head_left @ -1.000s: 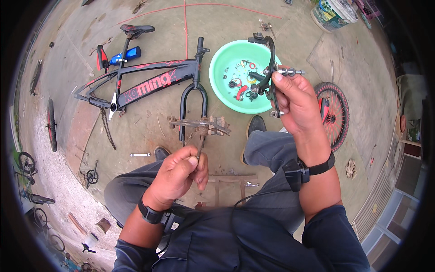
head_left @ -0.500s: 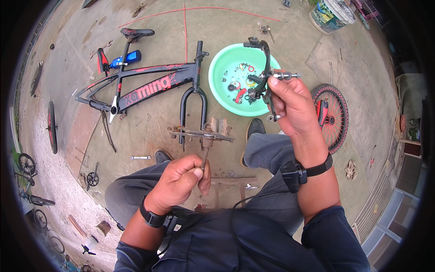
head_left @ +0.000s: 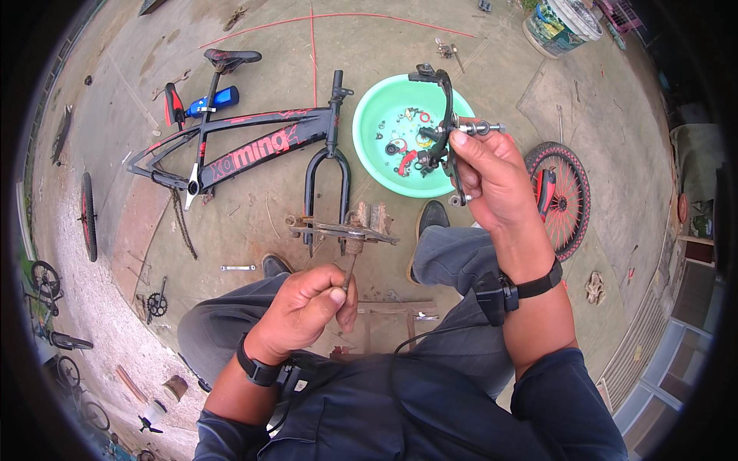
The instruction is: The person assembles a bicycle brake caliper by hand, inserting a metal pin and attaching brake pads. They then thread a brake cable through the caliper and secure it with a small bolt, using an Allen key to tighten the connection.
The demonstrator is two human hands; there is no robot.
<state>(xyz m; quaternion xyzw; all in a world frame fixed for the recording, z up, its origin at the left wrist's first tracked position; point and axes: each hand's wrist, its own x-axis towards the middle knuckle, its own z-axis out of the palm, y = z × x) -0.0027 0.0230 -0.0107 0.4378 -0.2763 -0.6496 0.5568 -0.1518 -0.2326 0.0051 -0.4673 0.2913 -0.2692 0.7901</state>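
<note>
My right hand (head_left: pixel 492 173) is raised before the right side of a green basin (head_left: pixel 373 173). It grips a black bicycle caliper brake (head_left: pixel 446 107), whose curved arm stands upright while a silver bolt with nuts (head_left: pixel 484 128) points right from it. Lower and to the left, my left hand (head_left: pixel 311 303) is closed round a thin rusty rod (head_left: pixel 348 278). Above that hand, the rod meets a rusty metal clamp-like fixture (head_left: pixel 354 228) with a threaded part and a flat plate. Several small parts, some red, lie inside the basin.
A black and red bicycle frame (head_left: pixel 254 154) with fork and saddle lies left of the basin. At the right is a spoked wheel (head_left: pixel 565 203); a painted bucket (head_left: pixel 561 29) stands farther back. On the ground are a wrench (head_left: pixel 238 268) and a crankset (head_left: pixel 157 303).
My right hand and the caliper brake have shifted slightly left. My left hand keeps its hold on the rusty rod, almost still.
</note>
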